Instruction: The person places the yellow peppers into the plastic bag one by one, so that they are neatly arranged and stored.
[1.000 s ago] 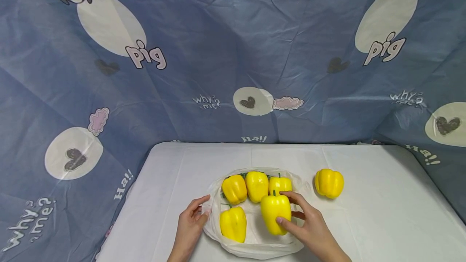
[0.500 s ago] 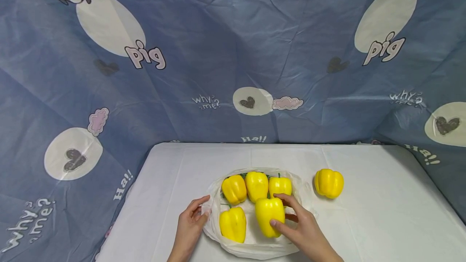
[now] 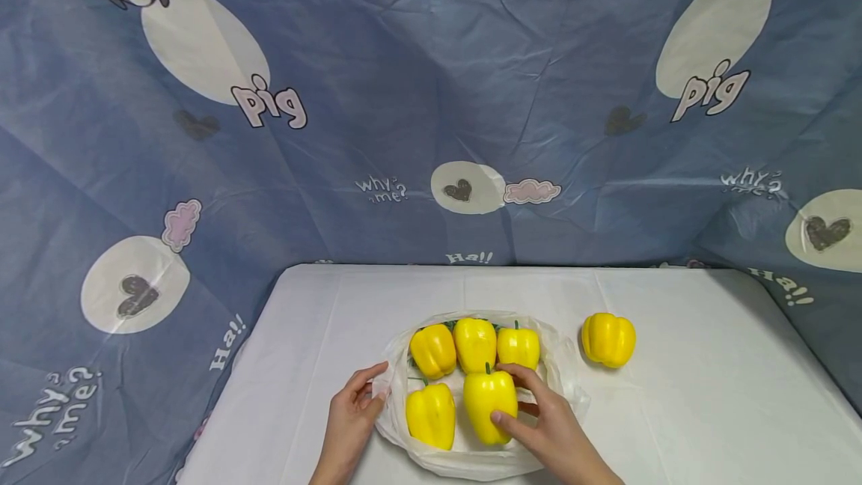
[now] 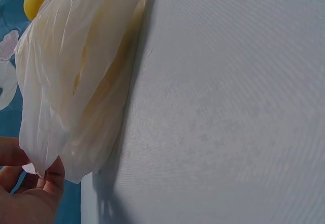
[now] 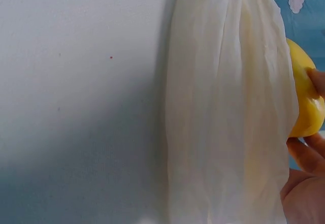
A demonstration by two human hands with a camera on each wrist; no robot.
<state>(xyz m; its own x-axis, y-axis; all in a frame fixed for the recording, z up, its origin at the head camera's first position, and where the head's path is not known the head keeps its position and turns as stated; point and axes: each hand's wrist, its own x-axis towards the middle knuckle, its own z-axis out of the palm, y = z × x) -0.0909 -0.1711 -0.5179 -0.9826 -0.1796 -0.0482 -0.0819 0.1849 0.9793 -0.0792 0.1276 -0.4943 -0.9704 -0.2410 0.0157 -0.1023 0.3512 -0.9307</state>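
A white plastic bag [image 3: 494,465] stands with its mouth spread wide near the table's front, several yellow bell peppers [image 3: 434,351] inside. My left hand [image 3: 353,414] pinches the bag's rim at the left; in the left wrist view thumb and fingers [image 4: 53,178] grip the thin plastic. With my right hand [image 3: 548,425] I hold a yellow bell pepper [image 3: 489,406] by its right side, stem up, over the front right part of the bag's opening. The right wrist view shows this pepper [image 5: 304,94] partly hidden behind the bag wall [image 5: 228,107].
One more yellow bell pepper [image 3: 609,340] lies on the white tablecloth [image 3: 707,380] to the right of the bag. Behind the table hangs a blue printed cloth [image 3: 417,96], which also runs down the left and right sides.
My right hand has carried the held pepper left and slightly toward the front, beside the front-left pepper in the bag. The left hand keeps its place on the rim.
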